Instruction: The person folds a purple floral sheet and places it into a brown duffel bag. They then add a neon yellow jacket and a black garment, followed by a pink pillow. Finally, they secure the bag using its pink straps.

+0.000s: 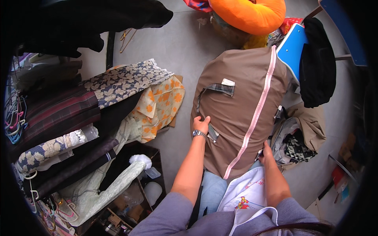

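A large, stuffed brown fabric storage bag [230,118] stands against my knees, a pink zipper [254,121] running along its length. My left hand [201,125], with a metal watch [199,133] on the wrist, grips the bag's left side next to a plaid strap handle [218,87]. One end of that strap is sewn on near a white patch; the other shows just below my fingers. Lower down on the right, my right hand [267,153] holds the opposite side of the bag, its fingertips hidden. A white printed apron [242,191] covers part of my lap.
Hanging garments [59,118] and hangers [17,124] fill the left, above an open box [150,188]. An orange ring cushion [251,17] sits beyond the bag. A blue chair [291,48] with black cloth [319,65] and an open beige bag [310,126] stand at right.
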The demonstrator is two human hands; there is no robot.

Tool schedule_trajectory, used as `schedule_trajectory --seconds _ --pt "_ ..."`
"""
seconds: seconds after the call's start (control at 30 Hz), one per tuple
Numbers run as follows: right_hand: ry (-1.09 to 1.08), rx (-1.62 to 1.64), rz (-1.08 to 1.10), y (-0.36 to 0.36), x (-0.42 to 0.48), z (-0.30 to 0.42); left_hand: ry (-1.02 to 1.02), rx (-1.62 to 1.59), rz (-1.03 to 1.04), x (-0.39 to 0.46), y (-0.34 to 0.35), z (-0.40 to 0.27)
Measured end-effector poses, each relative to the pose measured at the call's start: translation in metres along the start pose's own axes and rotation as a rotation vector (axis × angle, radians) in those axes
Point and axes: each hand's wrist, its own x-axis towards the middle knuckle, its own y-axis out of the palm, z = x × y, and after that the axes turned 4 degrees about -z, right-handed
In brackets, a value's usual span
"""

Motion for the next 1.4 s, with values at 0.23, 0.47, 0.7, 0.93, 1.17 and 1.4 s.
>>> schedule_trajectory --seconds 0.23,0.47,0.7,0.93,1.17,1.4 --pt "-0.114 0.324 -0.026 -0.025 0.012 0.023 -0.275 -0.624 0.226 -0.033 -0.033 -0.034" --pt "-0.474 0.112 0.377 0.027 -0.144 0.113 -0.097 -0.429 0.445 -0.107 -0.087 -0.106" --pt "-0.555 -0.289 0.347 0.089 -0.259 0.132 0.082 -0.273 0.759 -0.191 -0.103 -0.157" --pt "-0.473 -0.487 0.318 0.082 -0.308 0.082 0.059 -0.298 0.524 -0.225 -0.146 -0.138" --pt "-0.503 -0.604 0.334 0.057 -0.353 0.061 0.262 -0.249 0.336 -0.258 -0.179 -0.106" --pt "-0.510 -0.851 0.477 0.037 -0.391 0.073 0.358 -0.313 0.138 -0.348 -0.202 -0.104"
